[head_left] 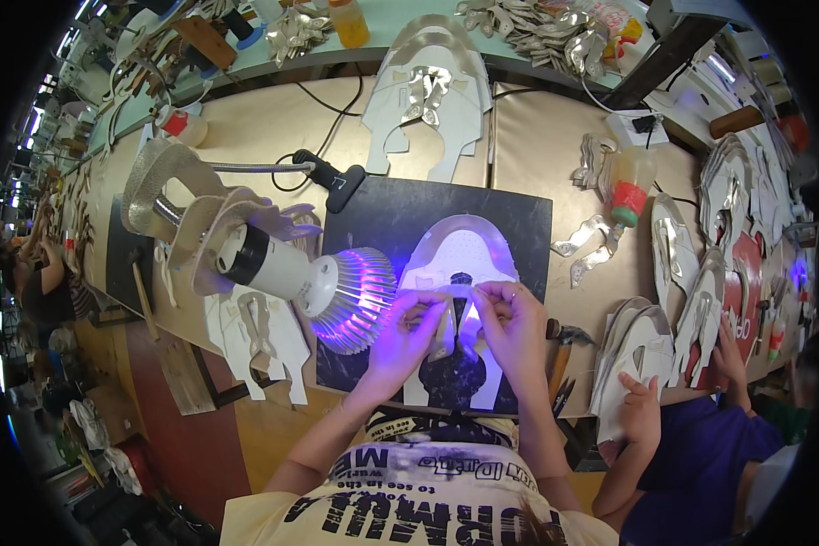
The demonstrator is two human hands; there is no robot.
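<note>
A white shoe upper piece (pixel 496 266) with a silver toe edge lies on the black mat (pixel 530 223) in front of me, under purple light. My left hand (pixel 402 338) and my right hand (pixel 511 329) meet over its central opening. Each hand pinches one side of a shiny silver trim piece (pixel 470 328), whose two narrow arms point toward me. My fingertips cover its upper part, so I cannot tell how closely it touches the upper. Right beside my left hand is the finned lamp head (pixel 355 300) that sheds the purple glow.
Stacked uppers (pixel 400 105) lie beyond the mat. On the right are a bottle (pixel 630 187), loose silver trims (pixel 593 247) and a hammer (pixel 562 353). A co-worker's hand (pixel 642 409) holds a stack of uppers (pixel 630 350). More beige pieces (pixel 214 214) hang around the lamp.
</note>
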